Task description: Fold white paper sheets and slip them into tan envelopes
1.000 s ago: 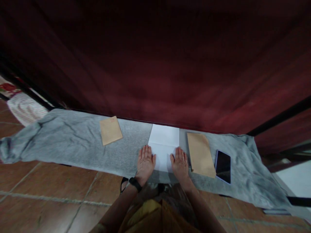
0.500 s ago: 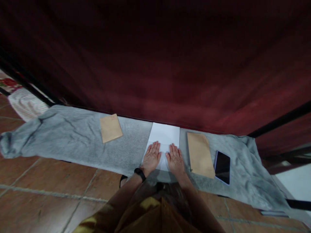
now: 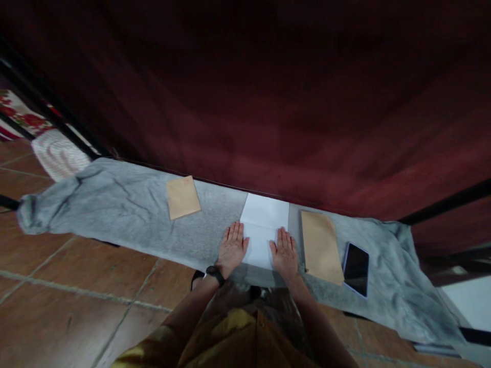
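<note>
A white sheet of paper (image 3: 264,211) with a crease across its middle lies on the grey cloth (image 3: 130,204) in front of me. My left hand (image 3: 232,246) rests flat on its left edge, fingers stretched out and pointing away from me. On the opposite edge lies my right hand (image 3: 285,253), also flat, with the thumb apart from the fingers. Between the two hands the near half of the sheet shows. Right of my right hand is a stack of brown envelopes (image 3: 321,248).
A smaller brown envelope or packet (image 3: 183,198) lies on the cloth to the left. Beyond the brown stack sits a phone (image 3: 356,270) with a dark screen. A dark red curtain (image 3: 264,128) hangs just behind the cloth, and tiled floor (image 3: 103,281) lies below.
Half a second ago both hands were closer together and farther up the sheet; they have since slid outward to its edges. The view has tilted slightly.
</note>
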Available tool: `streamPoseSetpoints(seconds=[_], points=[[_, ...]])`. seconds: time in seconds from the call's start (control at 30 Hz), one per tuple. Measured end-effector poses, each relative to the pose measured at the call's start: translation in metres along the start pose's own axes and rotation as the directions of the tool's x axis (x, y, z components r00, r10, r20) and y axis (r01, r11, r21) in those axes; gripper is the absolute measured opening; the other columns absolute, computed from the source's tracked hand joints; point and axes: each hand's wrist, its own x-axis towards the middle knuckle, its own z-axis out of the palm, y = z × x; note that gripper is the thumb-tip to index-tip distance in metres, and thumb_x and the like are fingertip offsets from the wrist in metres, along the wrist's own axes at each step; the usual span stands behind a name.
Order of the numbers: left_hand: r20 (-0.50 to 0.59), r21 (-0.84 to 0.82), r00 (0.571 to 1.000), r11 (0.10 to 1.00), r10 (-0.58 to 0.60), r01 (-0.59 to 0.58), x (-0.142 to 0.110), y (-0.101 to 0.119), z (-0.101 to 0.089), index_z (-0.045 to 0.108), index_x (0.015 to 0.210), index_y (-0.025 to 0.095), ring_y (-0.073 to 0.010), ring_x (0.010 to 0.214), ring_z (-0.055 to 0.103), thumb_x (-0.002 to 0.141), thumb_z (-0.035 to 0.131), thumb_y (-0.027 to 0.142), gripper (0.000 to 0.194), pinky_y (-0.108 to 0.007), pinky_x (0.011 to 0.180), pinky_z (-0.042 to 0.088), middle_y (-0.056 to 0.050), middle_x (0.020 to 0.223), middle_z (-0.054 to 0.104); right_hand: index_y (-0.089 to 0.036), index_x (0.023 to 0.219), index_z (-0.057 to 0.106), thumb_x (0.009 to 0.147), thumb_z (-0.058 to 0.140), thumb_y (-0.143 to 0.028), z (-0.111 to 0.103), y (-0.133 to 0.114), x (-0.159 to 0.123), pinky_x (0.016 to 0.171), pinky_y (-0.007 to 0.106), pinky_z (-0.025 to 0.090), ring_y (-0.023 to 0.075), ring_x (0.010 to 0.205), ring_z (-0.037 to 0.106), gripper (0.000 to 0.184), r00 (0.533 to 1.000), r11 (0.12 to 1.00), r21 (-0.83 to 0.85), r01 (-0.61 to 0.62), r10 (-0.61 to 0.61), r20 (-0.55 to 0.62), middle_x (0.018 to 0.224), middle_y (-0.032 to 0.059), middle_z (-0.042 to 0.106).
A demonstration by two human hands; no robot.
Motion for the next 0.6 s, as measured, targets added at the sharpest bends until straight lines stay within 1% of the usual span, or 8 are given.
streamPoseSetpoints(seconds=[0.07,0.13,0.2,0.27,0.37,0.47,0.53,0.6], points=[[-0.004,-0.020,1.000,1.000,-0.009,0.009,-0.001,0.001,-0.001,0.040,0.154,0.004,-0.0290,0.151,0.035,0.104,0.034,0.035,0.059,-0.048,0.125,0.024,-0.019,0.159,0.042,-0.003,0.154,0.040,0.109,0.032,-0.038,0.000,-0.001,0.002,0.118,0.051,0.033,0.0322,0.144,0.045,0.058,1.000,1.000,0.001,-0.019,0.019,0.008,0.155,0.0234,0.047],[-0.005,-0.059,1.000,0.998,-0.030,0.030,-0.002,0.002,-0.003,0.042,0.153,0.005,-0.0295,0.148,0.040,0.103,0.037,0.032,0.056,-0.048,0.123,0.028,-0.019,0.158,0.045,-0.003,0.152,0.043,0.109,0.030,-0.037,0.000,-0.004,0.003,0.119,0.052,0.032,0.0321,0.144,0.044,0.056,0.999,0.999,0.011,-0.045,0.045,0.016,0.154,0.0232,0.048],[0.000,-0.111,0.998,0.992,-0.069,0.068,-0.001,0.003,-0.006,0.044,0.151,0.006,-0.0287,0.145,0.045,0.101,0.039,0.026,0.054,-0.045,0.120,0.035,-0.019,0.156,0.048,-0.005,0.151,0.044,0.109,0.029,-0.036,-0.001,-0.009,0.002,0.119,0.053,0.032,0.0311,0.145,0.043,0.055,0.998,0.998,0.031,-0.054,0.053,0.030,0.155,0.0220,0.048],[0.020,-0.159,0.992,0.979,-0.124,0.126,0.002,0.004,-0.012,0.047,0.148,0.005,-0.0272,0.141,0.050,0.099,0.041,0.019,0.052,-0.041,0.117,0.039,-0.020,0.151,0.053,-0.007,0.152,0.044,0.109,0.031,-0.036,-0.003,-0.013,-0.002,0.120,0.053,0.031,0.0306,0.147,0.042,0.054,0.999,0.998,0.053,-0.030,0.027,0.047,0.156,0.0204,0.046],[0.077,-0.223,0.972,0.946,-0.222,0.233,0.010,0.005,-0.021,0.053,0.143,0.005,-0.0260,0.132,0.057,0.095,0.047,0.016,0.049,-0.036,0.113,0.042,-0.019,0.140,0.062,-0.008,0.153,0.043,0.108,0.033,-0.035,-0.004,-0.018,-0.008,0.119,0.055,0.032,0.0315,0.147,0.041,0.053,0.999,0.998,0.064,0.004,-0.007,0.048,0.158,0.0201,0.044],[0.150,-0.319,0.942,0.887,-0.300,0.334,0.019,0.003,-0.029,0.054,0.142,0.008,-0.0255,0.124,0.061,0.092,0.053,0.015,0.051,-0.034,0.109,0.045,-0.017,0.132,0.066,-0.008,0.153,0.043,0.108,0.035,-0.034,-0.005,-0.019,-0.011,0.119,0.055,0.032,0.0321,0.147,0.041,0.053,0.999,0.998,0.062,0.005,-0.007,0.041,0.157,0.0208,0.045],[0.202,-0.384,0.923,0.840,-0.328,0.383,0.022,-0.001,-0.031,0.053,0.144,0.010,-0.0248,0.118,0.065,0.090,0.054,0.013,0.053,-0.033,0.105,0.048,-0.016,0.128,0.068,-0.007,0.152,0.044,0.108,0.035,-0.035,-0.005,-0.019,-0.010,0.119,0.055,0.032,0.0320,0.147,0.041,0.053,0.999,0.998,0.062,0.005,-0.008,0.043,0.157,0.0208,0.045],[0.235,-0.422,0.913,0.811,-0.334,0.405,0.024,-0.004,-0.030,0.053,0.144,0.011,-0.0234,0.114,0.067,0.089,0.052,0.008,0.055,-0.033,0.102,0.049,-0.015,0.126,0.069,-0.006,0.152,0.044,0.108,0.036,-0.035,-0.006,-0.019,-0.009,0.119,0.054,0.032,0.0317,0.147,0.041,0.053,0.999,0.998,0.063,0.006,-0.008,0.042,0.157,0.0212,0.045]])
